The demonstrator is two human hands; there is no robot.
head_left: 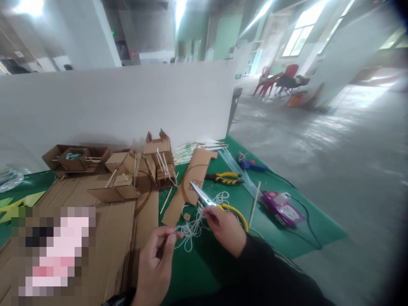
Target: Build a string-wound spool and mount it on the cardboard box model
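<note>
My left hand [158, 259] is closed in a pinch, thumb against index finger, at the left edge of a loose tangle of white string [192, 229]. Strands reach its fingertips, and a small brownish bit there is too small to name. My right hand [227, 227] is closed over a pair of yellow-handled scissors [204, 195], blades pointing away to the upper left. String also passes by its thumb and fingertips. Just beyond the tangle lie a small round cardboard disc [186, 216] and a cut cardboard strip [193, 178].
Cardboard models [124, 180] with sticks stand at the back left on large cardboard sheets [105, 238]. Yellow-black pliers [225, 177], a blue glue gun [253, 165], clear glue sticks [237, 170] and a purple power strip [282, 208] with cables lie right. A white partition [121, 106] stands behind.
</note>
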